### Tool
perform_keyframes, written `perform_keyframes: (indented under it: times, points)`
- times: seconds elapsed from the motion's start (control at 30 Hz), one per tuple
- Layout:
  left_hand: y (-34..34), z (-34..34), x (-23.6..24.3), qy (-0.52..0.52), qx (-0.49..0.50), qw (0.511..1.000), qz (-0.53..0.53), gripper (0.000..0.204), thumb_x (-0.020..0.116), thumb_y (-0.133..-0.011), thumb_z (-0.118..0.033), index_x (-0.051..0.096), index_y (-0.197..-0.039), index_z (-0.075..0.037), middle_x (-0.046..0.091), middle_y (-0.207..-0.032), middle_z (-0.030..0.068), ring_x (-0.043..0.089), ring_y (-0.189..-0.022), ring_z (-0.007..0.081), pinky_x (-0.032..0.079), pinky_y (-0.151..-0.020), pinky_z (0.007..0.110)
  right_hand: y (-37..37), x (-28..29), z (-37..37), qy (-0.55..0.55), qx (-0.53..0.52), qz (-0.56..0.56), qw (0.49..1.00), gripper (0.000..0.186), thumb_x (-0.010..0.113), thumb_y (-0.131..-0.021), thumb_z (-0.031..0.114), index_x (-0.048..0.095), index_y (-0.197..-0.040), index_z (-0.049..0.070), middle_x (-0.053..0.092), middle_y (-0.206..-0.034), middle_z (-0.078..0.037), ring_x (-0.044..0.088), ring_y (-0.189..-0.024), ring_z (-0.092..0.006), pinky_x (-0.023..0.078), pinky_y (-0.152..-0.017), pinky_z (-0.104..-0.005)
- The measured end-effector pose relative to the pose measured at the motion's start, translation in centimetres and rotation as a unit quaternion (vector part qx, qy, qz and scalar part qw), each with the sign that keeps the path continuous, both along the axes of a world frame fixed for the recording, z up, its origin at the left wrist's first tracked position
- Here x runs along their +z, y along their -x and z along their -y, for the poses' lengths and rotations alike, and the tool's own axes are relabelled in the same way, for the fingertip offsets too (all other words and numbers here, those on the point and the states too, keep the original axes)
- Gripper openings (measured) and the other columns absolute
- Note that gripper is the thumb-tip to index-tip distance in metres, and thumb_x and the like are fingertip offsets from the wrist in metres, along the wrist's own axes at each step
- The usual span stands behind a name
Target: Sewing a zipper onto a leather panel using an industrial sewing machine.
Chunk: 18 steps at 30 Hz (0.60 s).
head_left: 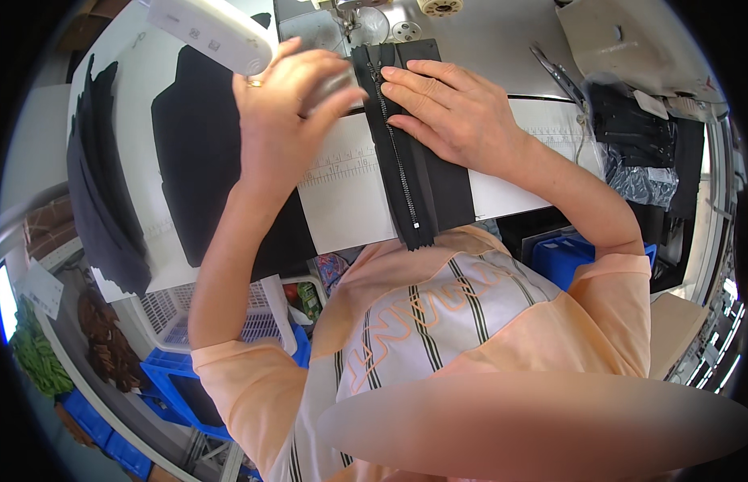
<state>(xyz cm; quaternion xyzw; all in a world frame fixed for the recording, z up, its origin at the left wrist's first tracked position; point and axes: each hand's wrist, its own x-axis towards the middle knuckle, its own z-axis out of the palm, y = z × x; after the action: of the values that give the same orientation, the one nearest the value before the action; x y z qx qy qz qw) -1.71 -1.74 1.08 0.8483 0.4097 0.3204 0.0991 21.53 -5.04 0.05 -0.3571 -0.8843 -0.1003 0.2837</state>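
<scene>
The right hand [450, 112] rests flattened, pinching nothing visible, on a black fabric strip [450, 193], apparently steadying the metal-toothed zipper [401, 173] at its fingertips. The left hand [286, 112], blurred, hangs just left of the zipper, thumb spread, seemingly empty.

Your zipper [400, 165]: black tape, silver-grey teeth
Your shirt [434, 321]: peach, white panel, dark stripes
Your tabletop [342, 221]: white, ruler-marked
Fabric [109, 189] by its left edge: plain black
</scene>
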Motion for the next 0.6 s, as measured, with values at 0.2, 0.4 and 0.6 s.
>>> perform_keyframes:
  times: [0.2, 0.4, 0.6]
  points:
    - [-0.7, -3.1, 0.8, 0.042, 0.046, 0.995, 0.075, 0.025, 0.075, -0.082, -0.02, 0.069, -0.098, -0.002, 0.063, -0.082, 0.0089, 0.064, -0.086, 0.0209, 0.052, -0.081, 0.041, 0.0, 0.0, -0.1, -0.004, 0.007, -0.004, 1.0, 0.029, 0.072, -0.084, 0.029, 0.068, -0.106, 0.01, 0.068, -0.113, 0.0, 0.062, -0.101, -0.0186, 0.055, -0.082, -0.0309]
    - [-0.2, -4.4, -0.4, -0.175, -0.076, 0.978, -0.082, 0.011, 0.072, -0.079, -0.019, 0.073, -0.087, -0.012, 0.063, -0.085, 0.0001, 0.06, -0.083, 0.0242, 0.045, -0.09, 0.041, -1.5, -0.2, 0.5, -0.002, -0.017, 0.015, 1.0, 0.029, 0.072, -0.083, 0.029, 0.068, -0.107, 0.012, 0.068, -0.114, 0.001, 0.062, -0.101, -0.0184, 0.055, -0.08, -0.0303]
    - [3.4, -12.0, -1.3, 0.07, 0.12, 0.985, -0.102, 0.025, 0.068, -0.086, -0.024, 0.072, -0.101, -0.005, 0.07, -0.086, 0.0128, 0.064, -0.083, 0.0287, 0.048, -0.078, 0.04, -1.0, 0.3, 0.7, -0.006, -0.008, -0.001, 1.0, 0.03, 0.073, -0.082, 0.028, 0.068, -0.107, 0.012, 0.068, -0.114, 0.001, 0.063, -0.101, -0.0189, 0.056, -0.079, -0.0303]
